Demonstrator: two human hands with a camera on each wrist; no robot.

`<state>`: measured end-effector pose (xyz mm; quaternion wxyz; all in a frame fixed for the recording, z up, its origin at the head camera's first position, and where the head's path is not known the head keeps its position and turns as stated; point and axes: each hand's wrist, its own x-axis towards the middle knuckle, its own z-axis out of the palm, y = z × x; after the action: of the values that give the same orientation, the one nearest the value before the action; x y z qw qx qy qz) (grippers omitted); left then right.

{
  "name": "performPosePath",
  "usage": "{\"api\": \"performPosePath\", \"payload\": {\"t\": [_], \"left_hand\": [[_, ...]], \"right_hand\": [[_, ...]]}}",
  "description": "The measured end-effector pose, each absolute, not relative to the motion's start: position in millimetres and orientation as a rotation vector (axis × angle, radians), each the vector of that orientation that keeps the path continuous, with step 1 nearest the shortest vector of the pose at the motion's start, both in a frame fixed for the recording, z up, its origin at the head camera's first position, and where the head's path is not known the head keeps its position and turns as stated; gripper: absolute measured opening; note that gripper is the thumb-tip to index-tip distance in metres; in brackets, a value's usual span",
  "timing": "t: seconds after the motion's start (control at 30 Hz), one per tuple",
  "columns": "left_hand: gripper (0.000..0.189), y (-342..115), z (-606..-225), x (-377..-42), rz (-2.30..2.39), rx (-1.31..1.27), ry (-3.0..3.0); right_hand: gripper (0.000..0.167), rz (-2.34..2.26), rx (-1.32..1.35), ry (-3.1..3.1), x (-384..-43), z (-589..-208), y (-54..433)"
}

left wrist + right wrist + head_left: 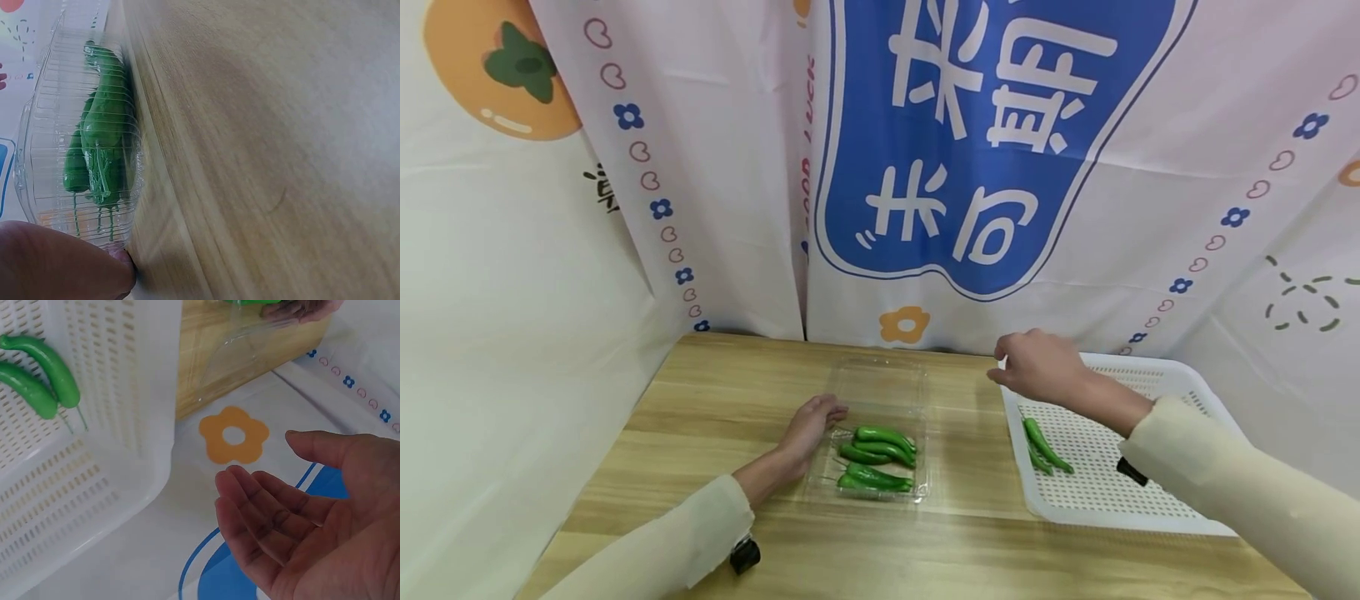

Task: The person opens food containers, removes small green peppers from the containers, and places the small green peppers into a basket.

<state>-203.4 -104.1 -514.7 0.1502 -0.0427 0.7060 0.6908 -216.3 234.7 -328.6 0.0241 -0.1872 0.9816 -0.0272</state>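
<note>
My left hand [807, 432] is at the left edge of a clear plastic clamshell box [922, 492], its thumb [69, 265] and a fingertip pinching the near corner in the left wrist view. Several green chili peppers [880, 479] lie in the box, stems pointing left. The lid [880, 383] is folded back flat behind it. My right hand [1037, 367] is raised over the left rear rim of a white plastic basket [1120, 492]. Its fingers are loosely bent, with nothing between them and the thumb in the right wrist view. Two green chili peppers [1047, 446] lie inside the basket at its left side.
The wooden table [715, 417] carries the box at its middle and the basket at the right. Printed cloth [737, 208] hangs behind the table's back edge, with more white cloth at both sides. Dark wrist straps [745, 554] show at the sleeves.
</note>
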Motion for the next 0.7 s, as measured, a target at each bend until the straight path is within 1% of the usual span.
{"api": "performPosePath", "payload": {"t": [0.3,0.47,0.7], "left_hand": [[0.058,-103,-513,-202,2.004,-0.115,2.011],[0.058,-103,-512,-201,2.019,-0.134,2.016],[0.058,-103,-512,-202,2.012,-0.118,2.016]], "right_hand": [[0.025,-0.060,-0.746,3.043,-204,-331,204],[0.015,-0.067,-0.797,3.030,-199,-336,185],[0.017,-0.055,-0.892,2.988,-193,-342,167]]}}
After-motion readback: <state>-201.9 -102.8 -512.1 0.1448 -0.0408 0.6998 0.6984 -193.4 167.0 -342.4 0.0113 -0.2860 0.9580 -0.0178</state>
